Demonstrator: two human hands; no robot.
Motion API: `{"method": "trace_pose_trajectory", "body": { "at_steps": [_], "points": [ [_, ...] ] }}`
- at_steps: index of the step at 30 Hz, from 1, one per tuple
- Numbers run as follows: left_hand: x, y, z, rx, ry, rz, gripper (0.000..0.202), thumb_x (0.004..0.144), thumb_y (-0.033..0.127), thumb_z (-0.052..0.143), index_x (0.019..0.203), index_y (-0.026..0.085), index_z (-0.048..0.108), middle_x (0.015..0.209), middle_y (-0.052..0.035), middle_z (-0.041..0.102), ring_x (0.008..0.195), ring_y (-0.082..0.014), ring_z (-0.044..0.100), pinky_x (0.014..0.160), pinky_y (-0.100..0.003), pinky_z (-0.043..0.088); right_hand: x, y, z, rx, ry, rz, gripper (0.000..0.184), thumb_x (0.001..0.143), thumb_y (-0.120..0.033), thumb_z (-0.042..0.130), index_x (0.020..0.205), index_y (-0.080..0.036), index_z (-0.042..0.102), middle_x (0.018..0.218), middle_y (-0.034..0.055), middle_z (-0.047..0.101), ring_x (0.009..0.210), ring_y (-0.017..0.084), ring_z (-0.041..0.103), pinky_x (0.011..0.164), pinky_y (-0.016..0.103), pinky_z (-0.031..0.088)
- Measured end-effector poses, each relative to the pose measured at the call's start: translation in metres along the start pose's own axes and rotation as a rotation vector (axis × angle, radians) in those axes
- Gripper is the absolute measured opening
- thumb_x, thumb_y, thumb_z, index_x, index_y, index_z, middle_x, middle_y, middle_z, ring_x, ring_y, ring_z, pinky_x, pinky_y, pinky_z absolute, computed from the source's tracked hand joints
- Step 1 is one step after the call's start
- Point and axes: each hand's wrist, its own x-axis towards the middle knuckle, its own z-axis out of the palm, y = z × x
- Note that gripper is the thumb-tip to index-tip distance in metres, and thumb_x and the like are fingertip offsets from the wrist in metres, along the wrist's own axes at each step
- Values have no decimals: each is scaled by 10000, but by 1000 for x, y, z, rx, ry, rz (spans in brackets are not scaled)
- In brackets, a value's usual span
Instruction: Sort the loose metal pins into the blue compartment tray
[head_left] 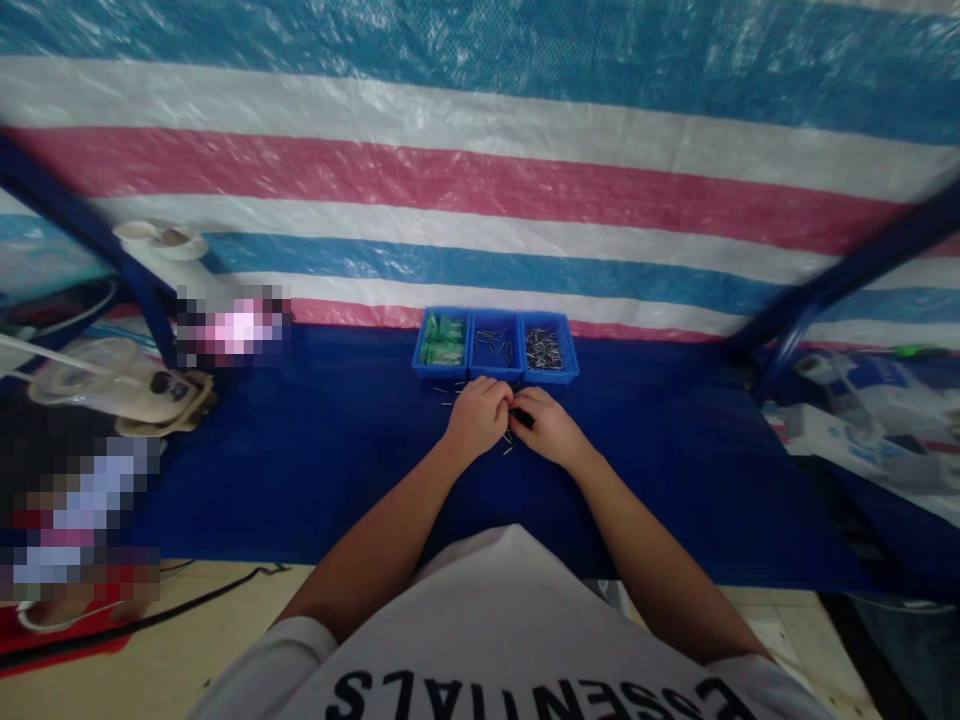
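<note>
black piece (523, 418): small, dark and stubby, lying roughly level; too small to make out its detail. it sits between the two hands, just above the worktop and in front of the row of bins.
right hand (550, 428): knuckles up, fingers curled in, thumb and fingertips pinching the black piece at its right end.
left hand (477, 417): curled into a loose fist, knuckles up, pressed against the right hand at the black piece; its fingertips are hidden, so i cannot tell whether it grips anything.
loose pins (508, 449): a few thin, short metal bits scattered on the worktop beneath and just beside the hands.
worktop (315, 460): covered in a dark blue sheet.
left bin (441, 371): blue, holds green parts (442, 340).
middle bin (495, 373): blue, touching the left bin, with a few pins lying on its floor.
right bin (552, 377): blue, touching the middle bin, holds a thick heap of pins (544, 348).
striped sheet (480, 180): hangs behind the bins, in bands of blue, white and red.
shirt (517, 620): white, with dark lettering, at the bottom edge of the view.
</note>
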Motion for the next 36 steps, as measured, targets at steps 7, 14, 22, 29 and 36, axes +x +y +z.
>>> {"method": "trace_pose_trajectory", "body": {
  "at_steps": [7,14,22,29,36],
  "points": [
    [0,-3,3,-2,2,16,214,814,68,419,769,201,581,769,-49,620,799,-202,547,780,-365,464,0,6,6,-12,-23,-22,153,835,-85,564,903,-189,654,940,86,635,890,222,568,839,391,492],
    [1,-2,0,-4,45,22,223,823,74,415,794,202,595,784,-48,630,805,-204,553,774,-367,460,-4,-5,-29,29,-69,29,206,762,-278,754,925,-201,655,995,71,595,961,217,560,873,366,468],
    [1,1,-2,-25,53,27,210,829,71,422,817,198,589,800,-47,636,815,-206,563,775,-361,462,-12,3,-43,53,-367,218,508,553,-351,891,996,-216,682,711,-37,579,609,123,536,559,221,373],
    [1,0,-1,-36,54,24,210,826,64,427,817,197,589,815,-47,648,821,-205,565,787,-361,468,-6,4,-32,158,-256,214,238,699,-171,791,921,-180,707,709,-11,642,626,127,597,610,237,446],
    [1,2,-1,-22,29,35,206,839,74,425,820,187,596,832,-53,659,833,-207,570,799,-366,470,-4,1,-24,100,-144,144,195,761,-73,696,928,-173,700,775,19,645,686,135,612,662,249,480]
  ]
}}
